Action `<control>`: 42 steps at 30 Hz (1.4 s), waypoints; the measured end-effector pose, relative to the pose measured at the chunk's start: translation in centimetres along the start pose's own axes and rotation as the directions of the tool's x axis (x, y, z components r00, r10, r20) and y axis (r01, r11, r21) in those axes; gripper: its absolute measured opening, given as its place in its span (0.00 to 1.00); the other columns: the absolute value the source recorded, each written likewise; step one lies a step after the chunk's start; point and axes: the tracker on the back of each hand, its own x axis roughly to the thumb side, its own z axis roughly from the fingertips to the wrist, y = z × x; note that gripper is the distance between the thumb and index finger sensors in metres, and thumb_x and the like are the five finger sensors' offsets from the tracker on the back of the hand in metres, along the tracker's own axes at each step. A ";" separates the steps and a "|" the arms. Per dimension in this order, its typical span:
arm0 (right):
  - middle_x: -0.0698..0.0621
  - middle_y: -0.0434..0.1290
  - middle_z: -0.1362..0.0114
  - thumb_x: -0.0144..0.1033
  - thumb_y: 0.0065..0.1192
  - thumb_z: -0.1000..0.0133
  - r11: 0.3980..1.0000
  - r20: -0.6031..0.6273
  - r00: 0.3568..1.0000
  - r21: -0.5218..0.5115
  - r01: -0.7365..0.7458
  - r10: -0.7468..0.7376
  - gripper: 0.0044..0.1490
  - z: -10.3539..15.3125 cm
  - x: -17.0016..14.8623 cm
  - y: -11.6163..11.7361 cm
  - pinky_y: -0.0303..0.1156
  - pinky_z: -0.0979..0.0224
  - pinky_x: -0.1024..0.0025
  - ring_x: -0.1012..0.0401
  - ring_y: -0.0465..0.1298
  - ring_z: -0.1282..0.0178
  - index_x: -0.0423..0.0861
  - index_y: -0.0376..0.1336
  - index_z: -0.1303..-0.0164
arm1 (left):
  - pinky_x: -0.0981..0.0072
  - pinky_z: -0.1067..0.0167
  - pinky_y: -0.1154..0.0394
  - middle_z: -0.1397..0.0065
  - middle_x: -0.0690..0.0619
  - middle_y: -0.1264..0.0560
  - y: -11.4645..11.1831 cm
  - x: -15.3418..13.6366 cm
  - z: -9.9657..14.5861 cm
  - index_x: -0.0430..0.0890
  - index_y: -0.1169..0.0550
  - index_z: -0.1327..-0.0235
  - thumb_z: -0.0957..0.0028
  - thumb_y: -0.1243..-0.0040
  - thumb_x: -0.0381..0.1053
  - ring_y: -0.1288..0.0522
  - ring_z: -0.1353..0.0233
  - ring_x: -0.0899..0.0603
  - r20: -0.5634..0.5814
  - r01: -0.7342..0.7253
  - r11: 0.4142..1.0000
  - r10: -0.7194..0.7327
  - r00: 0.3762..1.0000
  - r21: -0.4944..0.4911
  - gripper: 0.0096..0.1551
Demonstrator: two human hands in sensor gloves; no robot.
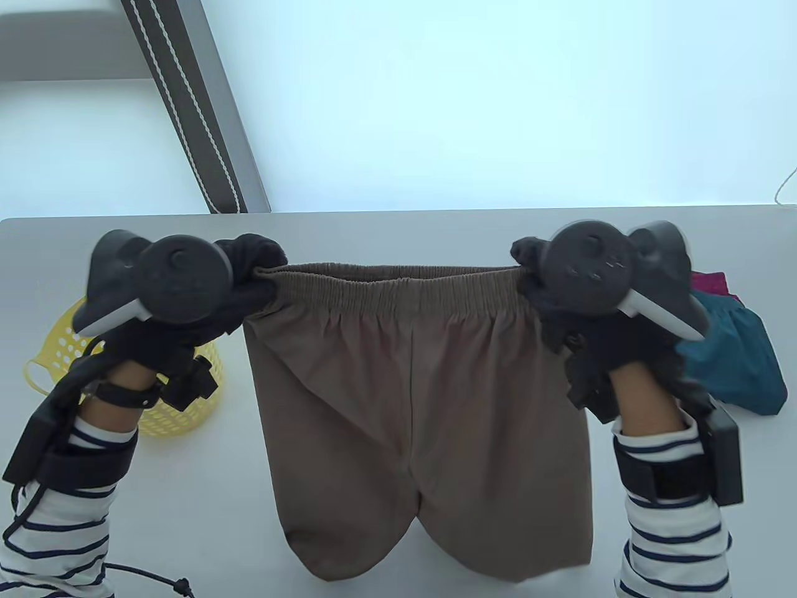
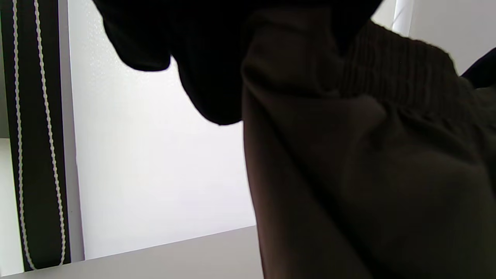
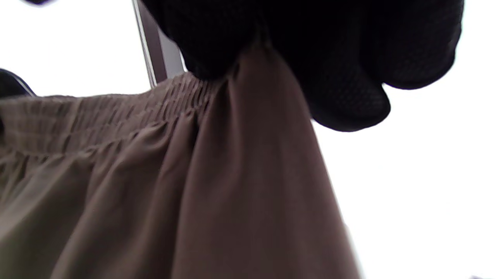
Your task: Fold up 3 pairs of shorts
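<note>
Brown shorts [image 1: 411, 398]: held up above the grey table [image 1: 436, 237], spread flat and facing the person, the two legs hanging down with the crotch seam near the middle; the lower hems sit close to the table's near edge.
Waistband [image 1: 398, 283]: elasticated and gathered, stretched straight across between the two hands, forming the top edge of the brown shorts.
Left hand [image 1: 236, 280]: in a black glove, fingers curled tight round the waistband's left end, the cloth bunching where it goes into the fist.
Right hand [image 1: 548, 293]: also gloved, clamped on the waistband's right end in the same way, level with the other hand.
Left wrist view: from underneath, the dark fingers [image 2: 209, 77] close over the top corner of the brown shorts, the ribbed band running away to the right; the cloth looks nearly black here against the bright window.
Right wrist view: the gloved fingers [image 3: 341, 77] pinch the corner so the fabric fans down from the grip in long folds, which the table view does not show.
Teal shorts [image 1: 735, 361]: lying crumpled on the table to the right of the brown shorts, half behind the right hand.
Magenta shorts [image 1: 710, 283]: just beyond the teal shorts, only a strip visible.
Yellow basket [image 1: 68, 349]: perforated plastic, on the table left of the brown shorts, partly behind the left wrist.
</note>
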 end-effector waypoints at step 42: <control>0.21 0.22 0.30 0.61 0.36 0.50 0.756 0.110 0.985 0.631 -0.173 0.133 0.54 -5.9 -0.2 34.7 0.48 0.37 0.27 0.17 0.36 0.37 0.50 0.17 0.31 | 0.29 0.30 0.35 0.17 0.25 0.40 -31.8 4.4 0.6 0.36 0.57 0.21 0.47 0.74 0.60 0.24 0.24 0.29 0.262 0.592 0.499 -0.582 0.770 -0.633 0.46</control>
